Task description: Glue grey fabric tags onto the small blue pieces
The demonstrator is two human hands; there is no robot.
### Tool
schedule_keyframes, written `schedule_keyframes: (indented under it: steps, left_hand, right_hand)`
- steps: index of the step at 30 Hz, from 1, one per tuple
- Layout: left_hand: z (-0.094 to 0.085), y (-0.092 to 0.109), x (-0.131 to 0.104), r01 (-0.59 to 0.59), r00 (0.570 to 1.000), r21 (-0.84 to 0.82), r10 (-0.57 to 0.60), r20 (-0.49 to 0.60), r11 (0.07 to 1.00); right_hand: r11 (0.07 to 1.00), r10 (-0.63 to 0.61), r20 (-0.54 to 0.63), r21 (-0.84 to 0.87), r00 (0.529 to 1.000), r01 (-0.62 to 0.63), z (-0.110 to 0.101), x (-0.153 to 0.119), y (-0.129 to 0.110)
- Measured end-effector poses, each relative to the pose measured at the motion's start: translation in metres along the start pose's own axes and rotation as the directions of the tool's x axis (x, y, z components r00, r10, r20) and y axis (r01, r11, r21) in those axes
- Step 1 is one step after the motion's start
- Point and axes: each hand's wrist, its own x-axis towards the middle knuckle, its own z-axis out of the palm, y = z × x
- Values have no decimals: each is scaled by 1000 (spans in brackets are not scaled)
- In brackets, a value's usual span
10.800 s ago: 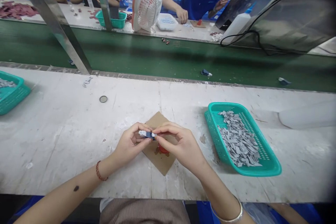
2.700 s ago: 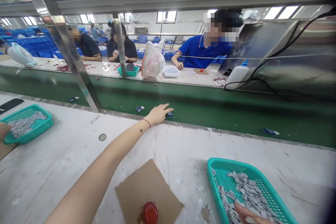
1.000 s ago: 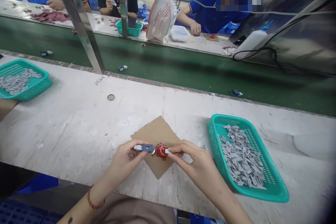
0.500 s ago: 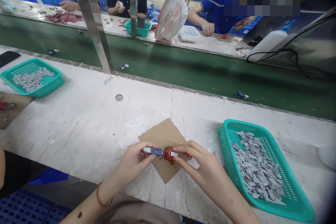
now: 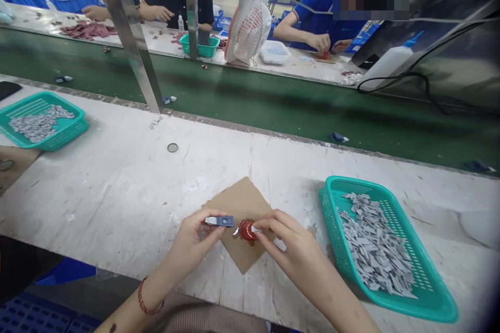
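Scuffed white worktop (image 5: 117, 166) being seen in head view, backed by green belt (image 5: 242, 93). Dark-blue piece (image 5: 225, 221) being pinched by left hand (image 5: 191, 237), fingers closed on it, just left of glossy red mound (image 5: 247, 230) on cardboard (image 5: 244, 192). Grey strip (image 5: 255, 229) being held by right hand (image 5: 289, 234), fingertips nearly together, at mound's right edge; contact can't be told. Just changed: strip being drawn back off mound's middle, less of it being shown than half a second ago. Probably being dabbed there, so pieces not being joined yet imo. More grey bits (image 5: 378, 244) being kept in teal basket (image 5: 332, 223) on right.
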Motion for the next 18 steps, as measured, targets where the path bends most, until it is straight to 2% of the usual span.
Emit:
schedule_keyframes:
  steps: [3, 6, 10, 13, 15, 18]
  left_hand:
    - [1, 4, -1, -11, 1000, -17, 10, -6, 1000]
    - [3, 13, -4, -28, 1000, -10, 28, 14, 1000]
    - [8, 30, -8, -77, 994, 43, 73, 77, 996]
    - [12, 40, -11, -160, 978, 100, 143, 154, 982]
    - [14, 45, -13, -196, 968, 119, 173, 182, 973]
    - [16, 50, -16, -215, 965, 148, 187, 185, 965]
  right_hand:
    - [996, 48, -16, 79, 999, -46, -5, 2, -3]
    - [956, 151, -60, 261, 987, -130, -11, 6, -8]
    - [782, 266, 7, 583, 964, -220, -17, 11, -14]
    - [697, 276, 72, 672, 958, -251, -19, 14, -21]
    - [714, 258, 79, 655, 963, -246, -19, 15, -27]
    - [801, 222, 60, 558, 973, -217, -21, 16, -36]
